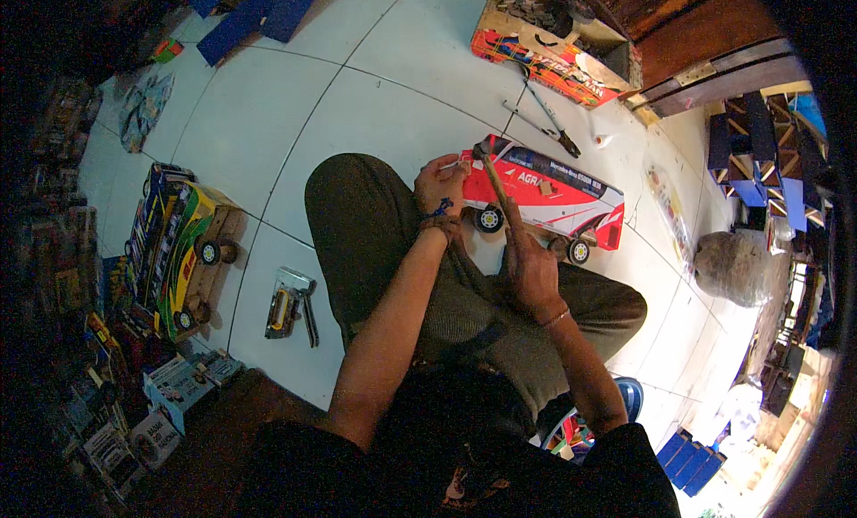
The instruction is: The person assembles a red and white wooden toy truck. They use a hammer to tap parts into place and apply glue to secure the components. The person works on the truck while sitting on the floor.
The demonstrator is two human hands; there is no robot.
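Observation:
A red and white toy bus (pixel 536 189) lies before my crossed legs, its printed side facing up and its dark wheels with pale yellow hubs toward me. My right hand (pixel 533 272) is closed around the wooden handle of a hammer (pixel 502 192). The hammer's dark head rests at or just above the bus's left end. At that same end my left hand (pixel 437 186) has its fingers pinched together. Something small and whitish shows at the fingertips, too small to name.
A staple gun (pixel 291 305) lies by my left knee, near a yellow and green toy bus (pixel 183 250). Beyond the red bus are long-handled pliers (pixel 549 116) and an open box (pixel 552 67) of small dark pieces. A plastic-wrapped bundle (pixel 736 266) stands at right.

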